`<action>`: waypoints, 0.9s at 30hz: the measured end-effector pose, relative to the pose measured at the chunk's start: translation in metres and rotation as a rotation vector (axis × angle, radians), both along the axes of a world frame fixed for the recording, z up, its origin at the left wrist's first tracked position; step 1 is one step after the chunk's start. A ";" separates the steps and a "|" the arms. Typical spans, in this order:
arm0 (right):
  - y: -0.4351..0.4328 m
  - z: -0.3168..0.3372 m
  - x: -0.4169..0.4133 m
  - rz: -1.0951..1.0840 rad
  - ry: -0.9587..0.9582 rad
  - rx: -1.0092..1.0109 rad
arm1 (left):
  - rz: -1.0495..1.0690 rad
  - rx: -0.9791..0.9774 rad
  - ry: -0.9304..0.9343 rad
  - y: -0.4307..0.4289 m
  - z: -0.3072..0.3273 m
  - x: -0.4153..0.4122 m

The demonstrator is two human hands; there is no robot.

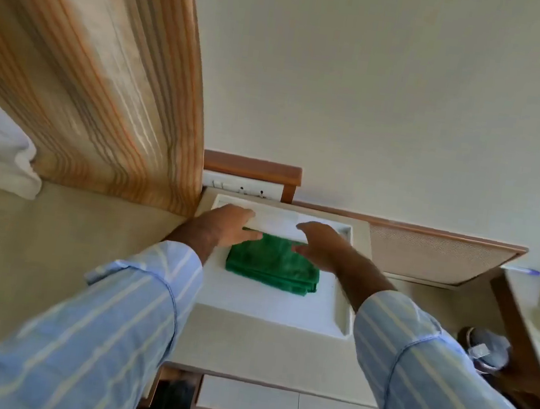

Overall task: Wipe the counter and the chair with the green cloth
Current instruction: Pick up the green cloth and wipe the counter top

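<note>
A folded green cloth lies on the white recessed top of the counter. My left hand hovers at the cloth's far left corner, fingers spread and pointing right. My right hand hovers at its far right corner, fingers spread and pointing left. Both hands touch or nearly touch the cloth's far edge; neither has a visible grip on it. No chair is recognisable in this view.
A striped orange curtain hangs at the left, next to the counter. A switch panel in a wooden frame sits on the wall behind. A wood-framed panel extends right. A drawer front shows below the counter.
</note>
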State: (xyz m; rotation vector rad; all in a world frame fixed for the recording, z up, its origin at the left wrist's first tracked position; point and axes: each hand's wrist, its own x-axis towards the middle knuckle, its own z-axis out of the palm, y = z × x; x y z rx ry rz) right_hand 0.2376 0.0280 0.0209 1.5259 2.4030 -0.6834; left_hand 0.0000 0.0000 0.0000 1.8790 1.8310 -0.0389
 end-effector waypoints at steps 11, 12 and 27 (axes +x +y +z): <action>0.007 -0.010 -0.008 -0.190 -0.126 -0.049 | 0.216 0.069 -0.236 -0.016 -0.015 -0.003; 0.009 -0.001 -0.012 -0.183 -0.086 -0.066 | 0.279 0.046 -0.360 -0.023 -0.005 -0.009; -0.029 0.078 -0.282 -0.217 0.712 -0.563 | 0.981 0.365 -1.076 -0.182 0.064 -0.259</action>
